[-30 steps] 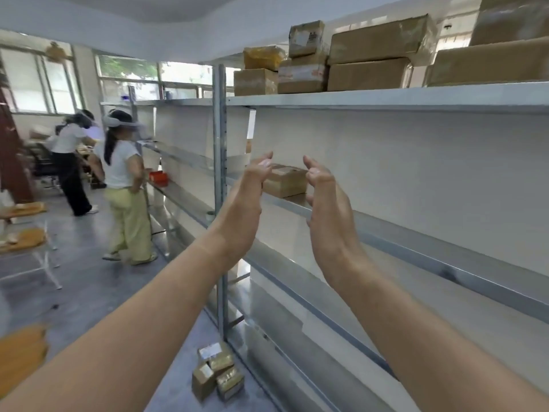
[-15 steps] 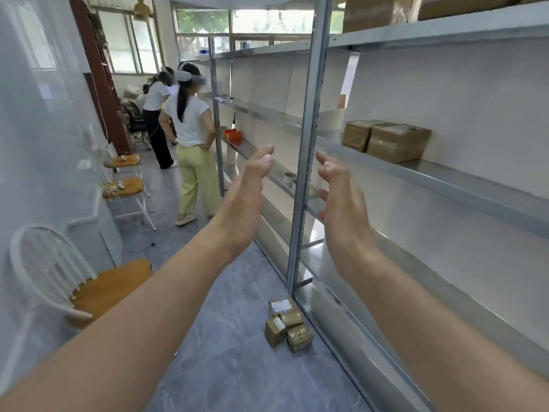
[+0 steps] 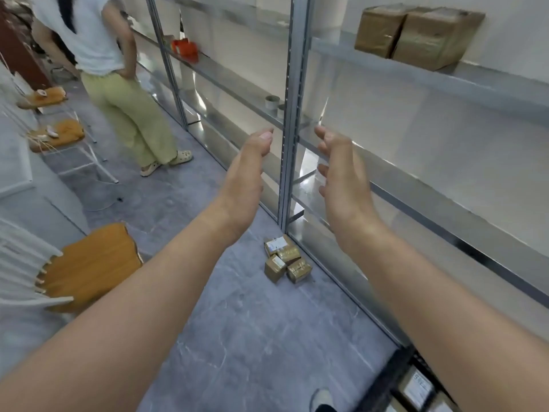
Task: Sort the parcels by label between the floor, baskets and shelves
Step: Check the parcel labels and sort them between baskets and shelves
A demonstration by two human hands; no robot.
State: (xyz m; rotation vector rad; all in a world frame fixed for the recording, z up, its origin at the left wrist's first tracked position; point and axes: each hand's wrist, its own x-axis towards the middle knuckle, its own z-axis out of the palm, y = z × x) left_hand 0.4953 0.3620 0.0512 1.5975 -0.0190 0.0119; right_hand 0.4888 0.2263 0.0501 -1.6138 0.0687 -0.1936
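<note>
Head view. Reaching forward with both bare arms above a grey tiled floor (image 3: 252, 337). Left hand (image 3: 246, 176) and right hand (image 3: 344, 185) up side by side, palms turned toward each other, fingers relaxed and slightly bent, gripping nothing, a gap between them. Behind that gap, a grey metal upright (image 3: 292, 84) of the shelving. Down at the foot of the upright, on the floor: a cluster of four small brown parcels (image 3: 286, 258), touching one another, one with a white label on top, well apart from both hands. Higher up, on a shelf (image 3: 445, 81) to the right: two larger cardboard boxes (image 3: 416, 37), side by side and touching. On a lower shelf just left of the upright, two small grey rolls (image 3: 271, 102); farther back, a red object (image 3: 184, 49). In the bottom right corner, blurred, part of a black basket (image 3: 398, 379) with a white-labelled parcel (image 3: 419, 389) inside. To the left, a chair with an orange seat (image 3: 89, 263). Beyond it, another person (image 3: 113, 69) in a white top and pale green trousers, standing by the shelving, back to the camera.
</note>
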